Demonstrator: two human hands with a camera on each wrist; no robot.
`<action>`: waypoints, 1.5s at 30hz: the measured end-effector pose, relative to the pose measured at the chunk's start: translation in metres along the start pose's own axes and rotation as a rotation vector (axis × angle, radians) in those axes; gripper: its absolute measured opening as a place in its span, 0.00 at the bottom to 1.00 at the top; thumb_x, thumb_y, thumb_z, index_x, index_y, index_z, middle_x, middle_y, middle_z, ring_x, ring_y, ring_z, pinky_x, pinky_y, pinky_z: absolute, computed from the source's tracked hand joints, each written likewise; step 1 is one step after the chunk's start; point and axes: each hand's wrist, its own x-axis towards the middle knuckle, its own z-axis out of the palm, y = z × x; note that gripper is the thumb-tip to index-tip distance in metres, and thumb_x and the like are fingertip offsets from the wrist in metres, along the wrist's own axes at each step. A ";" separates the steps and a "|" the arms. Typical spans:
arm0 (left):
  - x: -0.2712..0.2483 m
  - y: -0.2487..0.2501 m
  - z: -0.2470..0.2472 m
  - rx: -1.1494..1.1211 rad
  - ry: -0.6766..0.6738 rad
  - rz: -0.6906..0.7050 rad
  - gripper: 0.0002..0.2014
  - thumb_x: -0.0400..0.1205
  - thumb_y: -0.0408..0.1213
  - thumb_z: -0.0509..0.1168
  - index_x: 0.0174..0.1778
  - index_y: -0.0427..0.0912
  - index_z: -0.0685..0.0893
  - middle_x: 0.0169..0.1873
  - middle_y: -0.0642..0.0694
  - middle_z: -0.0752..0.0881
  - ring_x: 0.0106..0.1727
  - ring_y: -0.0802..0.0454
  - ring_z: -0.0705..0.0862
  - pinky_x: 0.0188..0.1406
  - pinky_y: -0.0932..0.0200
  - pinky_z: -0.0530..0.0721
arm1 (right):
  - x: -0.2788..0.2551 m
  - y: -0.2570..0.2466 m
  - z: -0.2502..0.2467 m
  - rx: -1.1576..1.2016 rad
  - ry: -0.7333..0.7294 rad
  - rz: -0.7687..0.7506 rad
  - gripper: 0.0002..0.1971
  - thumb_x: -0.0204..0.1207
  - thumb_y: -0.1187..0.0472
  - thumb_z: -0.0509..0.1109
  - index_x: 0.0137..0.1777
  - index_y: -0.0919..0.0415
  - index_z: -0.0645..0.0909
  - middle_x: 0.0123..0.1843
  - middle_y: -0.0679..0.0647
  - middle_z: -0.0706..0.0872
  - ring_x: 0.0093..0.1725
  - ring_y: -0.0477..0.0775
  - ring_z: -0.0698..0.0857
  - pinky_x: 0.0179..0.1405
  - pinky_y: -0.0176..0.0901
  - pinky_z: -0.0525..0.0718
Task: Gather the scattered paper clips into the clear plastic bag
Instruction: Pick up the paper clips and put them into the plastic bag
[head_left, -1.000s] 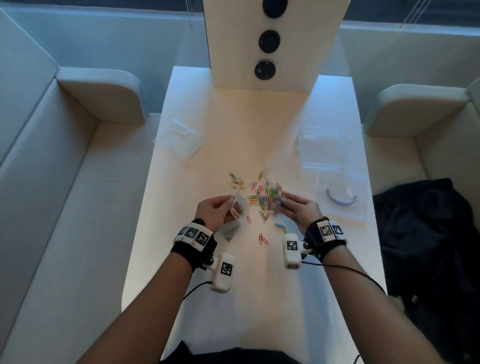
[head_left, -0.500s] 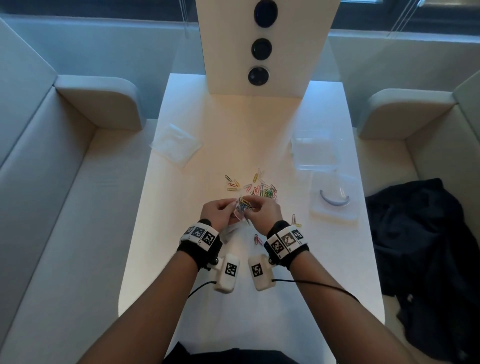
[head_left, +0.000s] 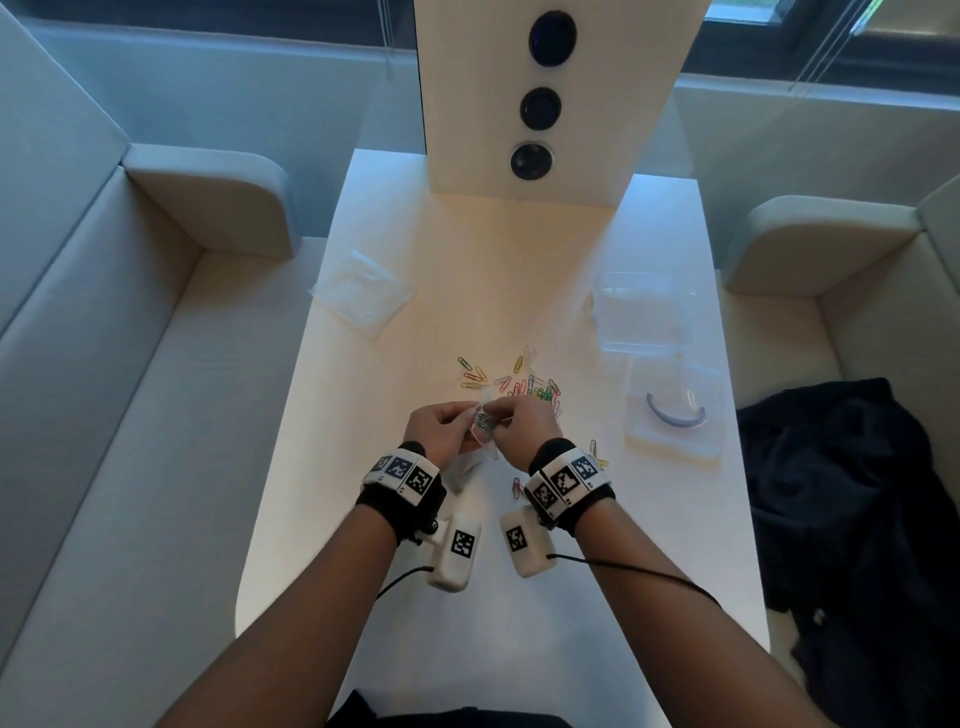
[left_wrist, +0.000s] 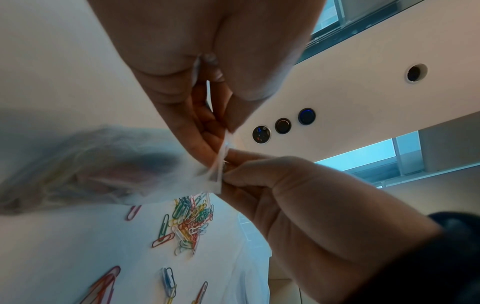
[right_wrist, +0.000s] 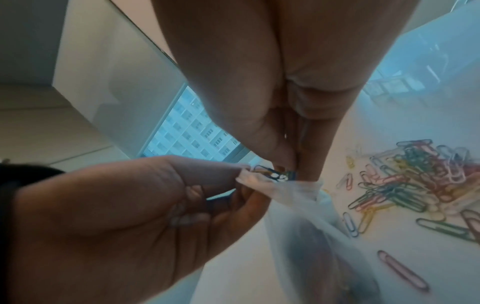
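A few dark paper clips are pinched in the fingertips of the right hand directly over the mouth of the clear plastic bag, whose rim is pinched open by the left hand; the bag hangs below its mouth, so the drop is judged to be straight down. The loose pile of paper clips lies on the white table just beyond the bag, nearer the right hand. Pale sofas are seen on either side of the table.
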 end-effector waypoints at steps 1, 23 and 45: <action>0.000 0.000 0.000 0.001 -0.003 -0.001 0.06 0.81 0.30 0.68 0.49 0.38 0.90 0.45 0.33 0.91 0.47 0.36 0.90 0.56 0.40 0.88 | 0.001 0.001 0.001 0.019 0.036 0.012 0.10 0.75 0.66 0.73 0.55 0.63 0.89 0.50 0.57 0.91 0.49 0.52 0.88 0.54 0.42 0.87; 0.004 0.002 -0.023 -0.051 -0.039 -0.029 0.08 0.82 0.31 0.66 0.53 0.38 0.88 0.37 0.40 0.90 0.35 0.47 0.89 0.44 0.56 0.91 | -0.010 0.149 0.002 -0.141 0.187 0.467 0.56 0.51 0.44 0.88 0.77 0.60 0.65 0.66 0.61 0.67 0.63 0.64 0.78 0.68 0.51 0.80; 0.007 0.006 -0.020 -0.097 -0.004 -0.054 0.08 0.81 0.30 0.68 0.54 0.36 0.88 0.33 0.43 0.90 0.30 0.51 0.88 0.42 0.56 0.90 | 0.030 0.097 -0.014 0.829 0.167 0.289 0.09 0.71 0.69 0.78 0.50 0.64 0.89 0.49 0.64 0.92 0.45 0.58 0.93 0.53 0.46 0.90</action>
